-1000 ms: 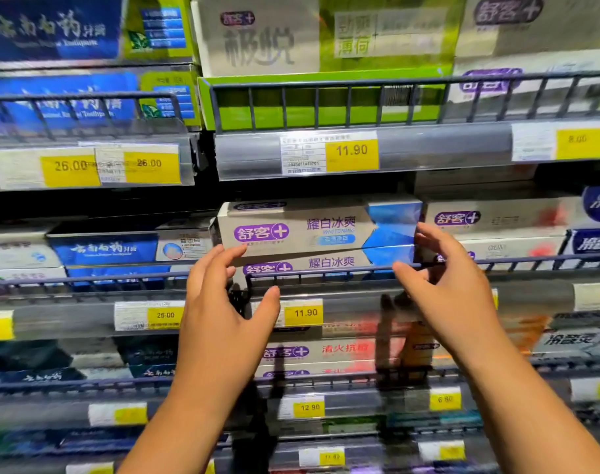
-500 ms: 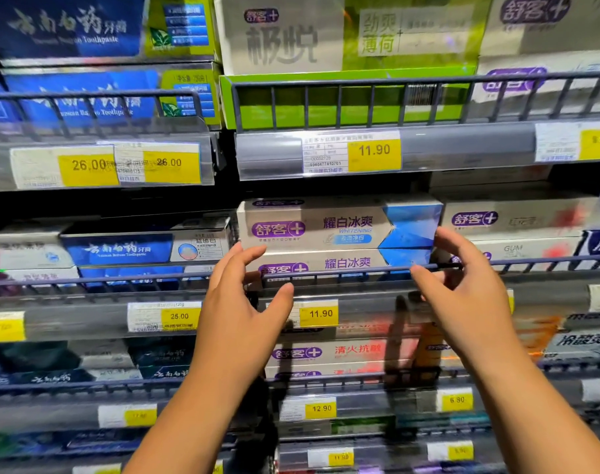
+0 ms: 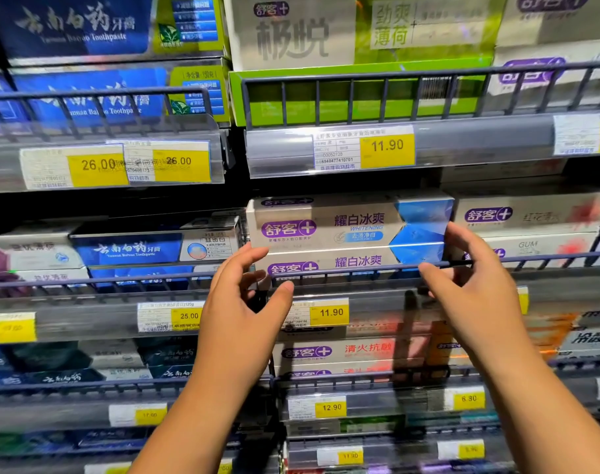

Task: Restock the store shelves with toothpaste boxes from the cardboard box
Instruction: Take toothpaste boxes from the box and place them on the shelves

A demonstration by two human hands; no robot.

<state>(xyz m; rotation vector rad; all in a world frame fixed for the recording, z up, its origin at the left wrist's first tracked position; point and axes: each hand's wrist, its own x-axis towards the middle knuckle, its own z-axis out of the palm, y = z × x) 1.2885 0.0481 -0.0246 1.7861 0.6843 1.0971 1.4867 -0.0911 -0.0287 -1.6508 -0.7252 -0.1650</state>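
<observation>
A top box (image 3: 326, 224) lay on a lower box (image 3: 356, 261), both behind the rail (image 3: 360, 271) of the middle shelf (image 3: 86, 318). At the pair's 9 o'clock lay the left stack (image 3: 127, 251), at 3 o'clock the right stack (image 3: 524, 217), and at 12 o'clock the upper shelf (image 3: 480, 138). A tag (image 3: 329, 313) sat on the shelf edge at 6 o'clock, under the rail. The left hand (image 3: 244, 302) was before the rail at the pair's 7 o'clock, the right hand (image 3: 473, 289) at 4 o'clock, its fingers (image 3: 463, 236) just beside the top box's right end.
</observation>
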